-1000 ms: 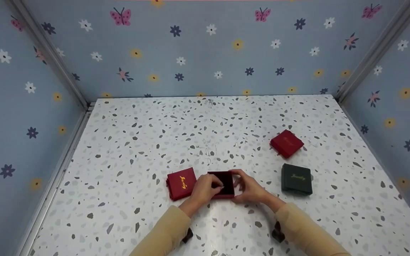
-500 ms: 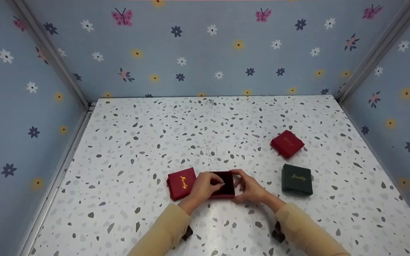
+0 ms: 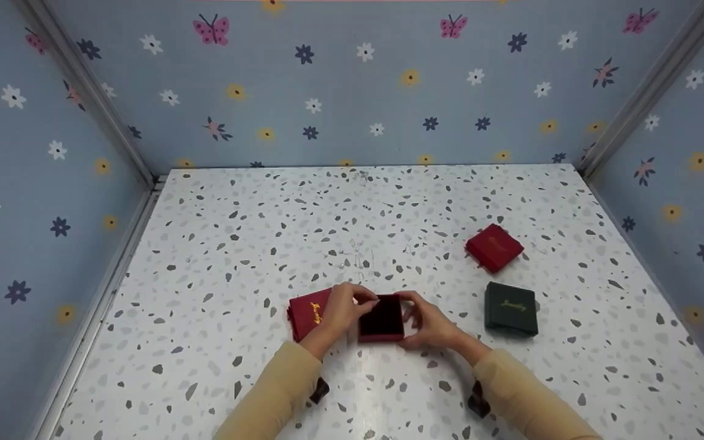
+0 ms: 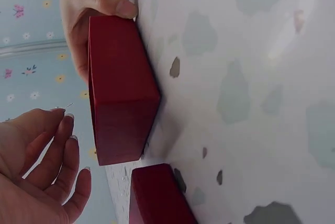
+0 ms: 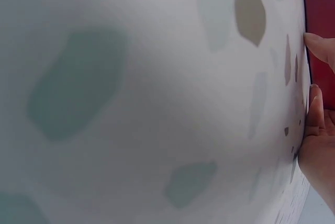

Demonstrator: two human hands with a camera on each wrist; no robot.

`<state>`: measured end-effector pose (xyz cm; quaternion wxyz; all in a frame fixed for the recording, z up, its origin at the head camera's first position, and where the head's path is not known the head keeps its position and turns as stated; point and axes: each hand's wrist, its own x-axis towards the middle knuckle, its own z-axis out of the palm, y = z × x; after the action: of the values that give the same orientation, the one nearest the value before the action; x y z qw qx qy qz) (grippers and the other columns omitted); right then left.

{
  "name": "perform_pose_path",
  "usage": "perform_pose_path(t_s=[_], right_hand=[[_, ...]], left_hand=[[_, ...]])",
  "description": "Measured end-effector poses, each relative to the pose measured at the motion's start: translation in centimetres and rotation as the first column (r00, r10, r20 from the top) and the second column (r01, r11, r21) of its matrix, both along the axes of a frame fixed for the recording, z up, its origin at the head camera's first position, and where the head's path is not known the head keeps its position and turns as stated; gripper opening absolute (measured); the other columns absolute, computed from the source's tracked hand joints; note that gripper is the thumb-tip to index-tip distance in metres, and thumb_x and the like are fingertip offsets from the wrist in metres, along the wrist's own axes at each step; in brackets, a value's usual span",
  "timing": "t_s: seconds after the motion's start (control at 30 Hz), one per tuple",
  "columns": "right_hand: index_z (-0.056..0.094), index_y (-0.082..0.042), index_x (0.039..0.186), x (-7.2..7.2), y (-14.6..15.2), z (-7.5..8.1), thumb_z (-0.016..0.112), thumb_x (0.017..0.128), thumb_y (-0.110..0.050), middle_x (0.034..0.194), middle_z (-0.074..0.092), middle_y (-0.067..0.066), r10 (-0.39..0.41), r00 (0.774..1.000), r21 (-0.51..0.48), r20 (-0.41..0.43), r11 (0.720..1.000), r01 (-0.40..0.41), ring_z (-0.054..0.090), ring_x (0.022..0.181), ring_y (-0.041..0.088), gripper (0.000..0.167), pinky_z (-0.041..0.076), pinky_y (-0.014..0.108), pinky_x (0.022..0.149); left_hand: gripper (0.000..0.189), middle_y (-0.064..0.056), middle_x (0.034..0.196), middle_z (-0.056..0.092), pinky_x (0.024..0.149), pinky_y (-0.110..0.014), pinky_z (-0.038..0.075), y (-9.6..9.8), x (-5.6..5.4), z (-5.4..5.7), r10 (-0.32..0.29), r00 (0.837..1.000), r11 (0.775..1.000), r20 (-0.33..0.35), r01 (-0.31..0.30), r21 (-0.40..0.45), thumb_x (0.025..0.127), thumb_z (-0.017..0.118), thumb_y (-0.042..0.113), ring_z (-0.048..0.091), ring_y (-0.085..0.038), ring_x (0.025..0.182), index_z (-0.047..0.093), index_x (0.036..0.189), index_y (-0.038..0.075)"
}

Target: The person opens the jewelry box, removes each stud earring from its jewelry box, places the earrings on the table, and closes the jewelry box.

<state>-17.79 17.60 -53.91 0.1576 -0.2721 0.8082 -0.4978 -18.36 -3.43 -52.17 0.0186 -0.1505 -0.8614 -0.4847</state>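
A red jewelry box base (image 3: 382, 338) with a dark lining stands uncovered at the front middle of the table. My right hand (image 3: 431, 324) grips its right side, thumb at the near corner and fingers at the far one. Above the base's left edge, my left hand (image 3: 341, 311) pinches a tiny, thin silvery piece (image 4: 69, 105) between thumb and index fingertip; its kind is too small to tell. Partly under that hand in the head view lies a red jewelry box lid (image 3: 309, 311) with gold lettering.
A red jewelry box (image 3: 494, 247) and a dark green one (image 3: 511, 308) lie to the right. Several faint, thin wire-like pieces (image 3: 357, 256) are scattered beyond the uncovered base. Flower-patterned walls (image 3: 352, 79) border the speckled table (image 3: 236, 366).
My left hand has drawn back left and slightly away, from over the box's inside to its left edge, still pinching the silvery piece. My right hand keeps its grip.
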Motion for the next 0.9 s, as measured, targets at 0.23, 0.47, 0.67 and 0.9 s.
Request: perform_pose_path(t_s=[0.23, 0.47, 0.67, 0.9], right_hand=[[0.033, 0.003, 0.128, 0.0, 0.0, 0.0, 0.077, 0.058, 0.006, 0.092, 0.054, 0.021, -0.014, 1.0, 0.0, 0.008, 1.0, 0.014, 0.051, 0.078, 0.039, 0.082, 0.044, 0.041, 0.064], [0.033, 0.004, 0.128, 0.0, 0.0, 0.0, 0.077, 0.058, 0.006, 0.089, 0.054, 0.021, -0.012, 1.0, 0.004, 0.001, 1.0, 0.012, 0.051, 0.077, 0.039, 0.083, 0.044, 0.042, 0.064], [0.033, 0.005, 0.128, 0.1, -0.1, 0.2, 0.076, 0.059, 0.007, 0.086, 0.055, 0.022, 0.004, 1.0, -0.007, -0.021, 1.0, -0.004, 0.05, 0.075, 0.041, 0.081, 0.043, 0.042, 0.063], [0.032, 0.004, 0.129, 0.1, 0.0, 0.1, 0.076, 0.059, 0.007, 0.088, 0.056, 0.02, -0.002, 1.0, 0.004, -0.002, 1.0, 0.002, 0.05, 0.075, 0.04, 0.082, 0.044, 0.04, 0.063]], left_hand=[[0.005, -0.006, 0.073, 0.067, 0.06, -0.023, 0.046, -0.7, -1.0, 0.2, 0.031, 0.999, 0.999, -0.01, -0.03, 0.044, 0.075, 0.067, 0.003, 0.06, -0.015, 0.066, 0.07, 0.077, 0.0], [0.004, -0.007, 0.072, 0.066, 0.059, -0.025, 0.047, -1.6, -2.2, 0.4, 0.117, 0.993, 0.991, 0.007, -0.117, 0.057, 0.074, 0.068, 0.003, 0.061, -0.018, 0.066, 0.071, 0.076, 0.0], [0.004, -0.011, 0.073, 0.066, 0.061, -0.028, 0.049, -2.5, -3.3, 0.7, 0.182, 0.982, 0.978, 0.042, -0.185, 0.1, 0.074, 0.068, 0.002, 0.062, -0.021, 0.068, 0.07, 0.076, -0.001], [0.005, -0.011, 0.074, 0.066, 0.064, -0.028, 0.049, -3.4, -4.6, 0.6, 0.259, 0.963, 0.96, 0.08, -0.266, 0.085, 0.073, 0.068, 0.001, 0.062, -0.02, 0.07, 0.07, 0.076, -0.002]])
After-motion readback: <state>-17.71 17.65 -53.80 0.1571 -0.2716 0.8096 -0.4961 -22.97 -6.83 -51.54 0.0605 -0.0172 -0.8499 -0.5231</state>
